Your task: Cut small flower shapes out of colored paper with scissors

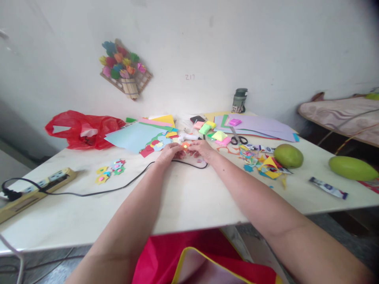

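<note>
Between my two hands is a small orange paper flower (185, 146) with a yellow centre. My left hand (173, 153) pinches its left edge, and my right hand (201, 150) has its fingers closed at the right edge. Just behind them lies a white glue gun (188, 137), whose black cord (130, 182) loops under my hands toward the left. Cut paper flower shapes (155, 144) in red, blue and green lie beside my left hand. Farther left rests a group of finished-looking small flowers (102, 178) with coloured centres.
A power strip (38, 193) and red plastic bag (85, 130) occupy the left. Coloured paper sheets (260, 124), soft clay packs (220, 136), scissors (238, 140) and paper scraps (268, 167) lie at right. Two green fruits (288, 155), a wrapper (328, 188) and a bottle (239, 100) stand beyond.
</note>
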